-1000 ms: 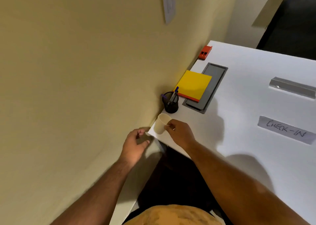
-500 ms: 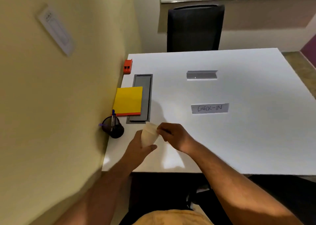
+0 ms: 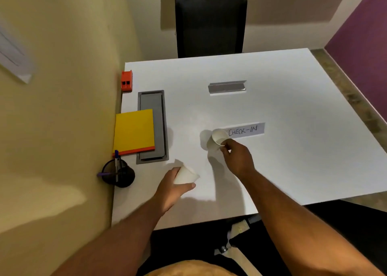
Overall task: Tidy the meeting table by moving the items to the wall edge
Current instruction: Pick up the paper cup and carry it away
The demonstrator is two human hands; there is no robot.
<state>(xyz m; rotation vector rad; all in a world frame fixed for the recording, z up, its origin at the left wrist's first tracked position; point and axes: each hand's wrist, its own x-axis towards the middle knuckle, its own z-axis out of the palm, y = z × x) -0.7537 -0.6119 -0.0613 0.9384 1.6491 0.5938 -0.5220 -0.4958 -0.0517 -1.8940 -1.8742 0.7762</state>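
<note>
At the far left of the frame runs the yellowish painted wall, and the white square meeting table butts against it. Along that wall edge you see, from upper to lower, a small orange plastic block, a flat yellow notepad with an orange lower edge lying partly over a grey recessed rectangular tray, and a black round mesh pen holder with pens standing in it.

Just right of the pen holder, in the lower centre-left, your left hand grips a white paper cup. The cup lies tilted on its side in the curl of your fingers, thumb pressed along its lower side and the other fingers wrapped behind it; whether its base touches the table, you cannot tell.

Further right, near the middle of the frame, your right hand pinches the near rim of a second white paper cup between thumb and fingertips. This cup sits tilted with its mouth open toward you, just beyond your fingertips, touching the left end of a grey paper strip lettered "CHECK-IN".

Above that strip, well apart from both hands, lies a grey folded metal-looking strip. A black office chair stands behind the table's far edge at the top centre.
</note>
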